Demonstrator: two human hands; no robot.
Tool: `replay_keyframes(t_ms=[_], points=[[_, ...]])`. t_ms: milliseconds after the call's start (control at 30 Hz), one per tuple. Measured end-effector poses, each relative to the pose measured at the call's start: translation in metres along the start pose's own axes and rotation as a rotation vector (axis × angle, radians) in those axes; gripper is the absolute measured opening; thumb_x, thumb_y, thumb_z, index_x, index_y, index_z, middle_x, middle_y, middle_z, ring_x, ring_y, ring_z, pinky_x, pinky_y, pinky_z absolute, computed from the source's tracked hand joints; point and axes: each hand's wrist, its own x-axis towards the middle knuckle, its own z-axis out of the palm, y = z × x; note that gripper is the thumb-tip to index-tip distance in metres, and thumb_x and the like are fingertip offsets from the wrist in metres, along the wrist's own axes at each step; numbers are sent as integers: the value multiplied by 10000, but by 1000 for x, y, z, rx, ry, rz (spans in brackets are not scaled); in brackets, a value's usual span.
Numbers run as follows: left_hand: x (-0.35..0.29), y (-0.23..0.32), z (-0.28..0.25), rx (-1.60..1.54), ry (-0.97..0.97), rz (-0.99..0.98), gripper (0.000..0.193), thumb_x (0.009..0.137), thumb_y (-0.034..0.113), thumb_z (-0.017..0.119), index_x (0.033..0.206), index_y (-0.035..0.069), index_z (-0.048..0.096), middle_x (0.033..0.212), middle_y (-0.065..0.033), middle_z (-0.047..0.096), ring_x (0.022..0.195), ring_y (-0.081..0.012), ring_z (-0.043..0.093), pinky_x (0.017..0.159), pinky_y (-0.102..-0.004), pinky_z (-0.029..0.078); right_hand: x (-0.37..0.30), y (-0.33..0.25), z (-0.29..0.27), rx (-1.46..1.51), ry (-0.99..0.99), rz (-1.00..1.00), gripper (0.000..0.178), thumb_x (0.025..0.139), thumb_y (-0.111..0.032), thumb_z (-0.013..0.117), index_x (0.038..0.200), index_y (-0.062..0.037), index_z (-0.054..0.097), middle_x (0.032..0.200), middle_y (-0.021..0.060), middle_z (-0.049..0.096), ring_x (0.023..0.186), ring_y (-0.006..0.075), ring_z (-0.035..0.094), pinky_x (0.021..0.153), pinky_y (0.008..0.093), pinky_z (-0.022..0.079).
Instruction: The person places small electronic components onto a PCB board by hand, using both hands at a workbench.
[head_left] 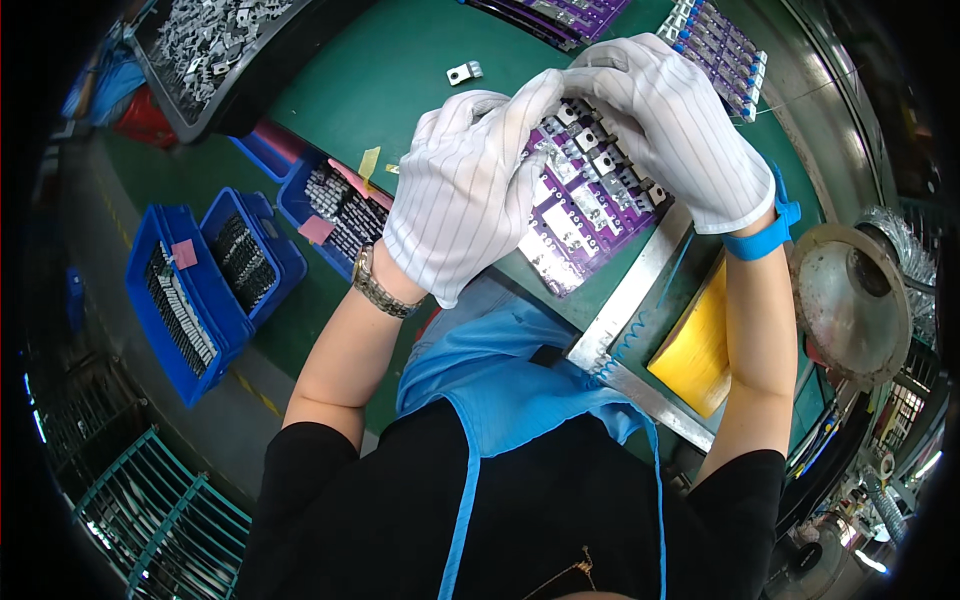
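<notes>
A purple circuit board panel (575, 222), with a row of small metal-tabbed black parts along its upper right edge, is tilted in front of me over the green table. My left hand (470, 185), in a white striped glove, is closed on the panel's left side, its thumb over the face. My right hand (680, 125), gloved the same way, has its fingers curled at the panel's top edge, against the left fingertips. What the right fingertips pinch is hidden. One loose black-and-metal part (464, 73) lies on the table beyond my left hand.
More purple panels stand at the far side (560, 18) and far right (715, 55). Blue bins (222, 345) with rows of parts are at left, below a black tray (190, 130) of loose metal pieces. A yellow pad (695, 340) and metal rail (625, 310) lie nearer right.
</notes>
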Motion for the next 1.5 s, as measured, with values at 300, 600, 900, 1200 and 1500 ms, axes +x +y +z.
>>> replay_keyframes(t_ms=[300,600,900,1200,1500], points=[[0,2,-1,11,0,-8,690,855,80,715,1528,72,564,1321,-115,710,1155,-379,648,1029,-463,510,8,-1,8,-36,1,-46,226,868,-51,707,1091,-43,740,1188,115,705,1103,343,651,964,438,557],[1,4,-1,2,17,-14,643,860,76,718,1493,91,607,1255,-128,727,1139,-370,658,1005,-463,516,10,1,13,-29,30,-44,193,870,-68,693,1046,11,709,1135,154,688,1055,367,646,925,448,558],[2,6,-6,-13,31,-24,591,875,27,714,1457,42,616,1256,-150,729,1161,-366,671,1036,-448,525,5,3,15,72,98,-21,228,868,-28,684,1091,-20,729,1124,141,709,1059,361,656,936,446,553],[13,-35,-30,106,252,-169,474,887,110,808,1330,62,645,1133,-121,762,1048,-341,692,916,-438,562,-11,-21,-4,234,392,191,300,895,24,662,1158,-83,760,1094,106,749,1046,325,701,943,410,558],[27,-22,-32,-298,128,-308,383,984,4,698,1365,40,678,1170,-116,790,993,-180,784,901,-277,615,-28,-39,-9,454,425,325,259,1006,-138,722,1255,-69,742,1100,99,770,1018,278,745,900,352,585]])
